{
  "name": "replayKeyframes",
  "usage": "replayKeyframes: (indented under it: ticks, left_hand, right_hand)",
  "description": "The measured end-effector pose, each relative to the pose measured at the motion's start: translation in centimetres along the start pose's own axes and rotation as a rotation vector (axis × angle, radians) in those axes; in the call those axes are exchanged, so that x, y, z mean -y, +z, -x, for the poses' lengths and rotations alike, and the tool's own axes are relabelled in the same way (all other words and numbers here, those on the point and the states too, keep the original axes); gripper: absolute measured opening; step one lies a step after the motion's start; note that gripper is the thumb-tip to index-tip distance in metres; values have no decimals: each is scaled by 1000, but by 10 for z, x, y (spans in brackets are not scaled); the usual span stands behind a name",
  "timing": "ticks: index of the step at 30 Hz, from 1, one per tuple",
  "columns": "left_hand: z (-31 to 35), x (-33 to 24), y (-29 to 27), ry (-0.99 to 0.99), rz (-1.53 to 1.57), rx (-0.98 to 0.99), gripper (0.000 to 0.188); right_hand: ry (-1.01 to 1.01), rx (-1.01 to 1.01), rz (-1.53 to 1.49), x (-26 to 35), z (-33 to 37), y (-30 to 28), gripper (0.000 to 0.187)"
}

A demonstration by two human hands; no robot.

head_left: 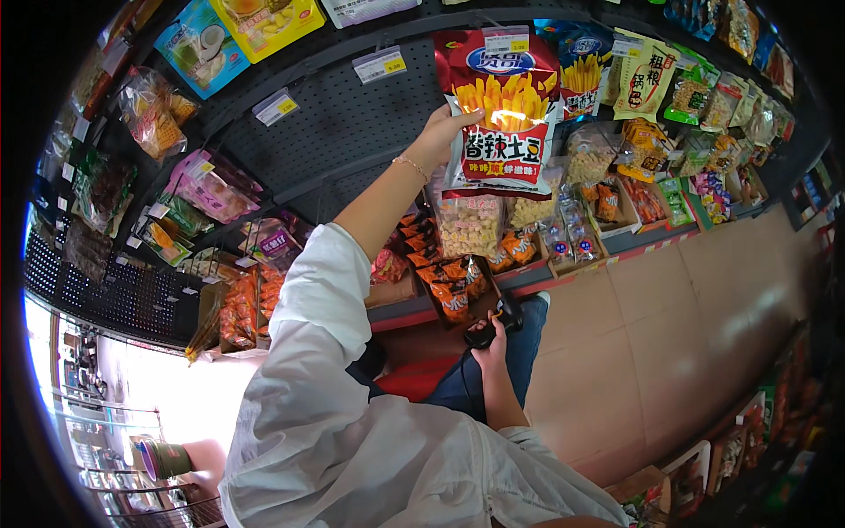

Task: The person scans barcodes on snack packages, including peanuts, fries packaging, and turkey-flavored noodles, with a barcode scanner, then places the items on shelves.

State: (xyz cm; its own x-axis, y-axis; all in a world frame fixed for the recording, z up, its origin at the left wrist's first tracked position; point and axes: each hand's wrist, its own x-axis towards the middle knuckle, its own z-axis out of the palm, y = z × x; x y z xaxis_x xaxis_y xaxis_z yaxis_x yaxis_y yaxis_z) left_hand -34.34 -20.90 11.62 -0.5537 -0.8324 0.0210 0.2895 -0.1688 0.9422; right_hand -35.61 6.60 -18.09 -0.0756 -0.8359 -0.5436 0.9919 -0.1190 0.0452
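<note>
My left hand (447, 139) reaches up to the shelf rack and grips the left edge of a red and white bag of potato sticks (503, 106), thumb across its front. A price tag (506, 40) sits in front of the bag's top, so the bag seems to hang from a rack hook; the hook itself is hidden. Lower down, near my knee, my right hand (493, 345) is closed around the handle of a black handheld scanner (509, 315) with a small yellow part. Right behind the potato bag hangs a blue bag (581, 66) with similar sticks pictured.
Below are clear bags of pale snacks (471, 224) and boxes of orange packets (453, 286). Other hanging bags, such as a cream one (644, 77), line the rack to the right. A red object (418, 378) is beneath my legs. Tiled floor (651, 326) stretches to the right.
</note>
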Motion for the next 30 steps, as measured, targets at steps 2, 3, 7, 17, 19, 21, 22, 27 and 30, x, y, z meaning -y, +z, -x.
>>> replayKeyframes:
  ticks: [2, 3, 7, 17, 19, 21, 22, 27, 30]
  left_hand:
    - [-2, 3, 3, -22, -15, -13, 33]
    - [-3, 4, 4, -21, 10, -13, 34]
    - [-5, 7, 3, -16, 48, -19, 34]
    - [4, 8, 9, -67, 107, -35, 33]
    - [6, 9, 9, -75, 115, -43, 33]
    - [5, 10, 4, -84, 124, -31, 32]
    - [5, 10, 3, -95, 129, -21, 32]
    - [6, 7, 0, -123, 105, -16, 33]
    - [2, 4, -1, -120, 81, -2, 34]
  right_hand:
    - [1, 18, -3, 0, -2, -3, 14]
    - [3, 37, -2, 0, -2, -4, 14]
    - [10, 36, -5, 0, -1, -2, 14]
    - [-1, 40, -2, 2, 0, 0, 14]
    - [-1, 35, -8, 2, 0, 0, 14]
    - [-2, 31, 10, 1, 0, 0, 14]
    - [-4, 30, 12, 1, 0, 0, 14]
    - [-2, -3, -2, 2, 0, 1, 23]
    - [5, 21, -5, 2, 0, 0, 23]
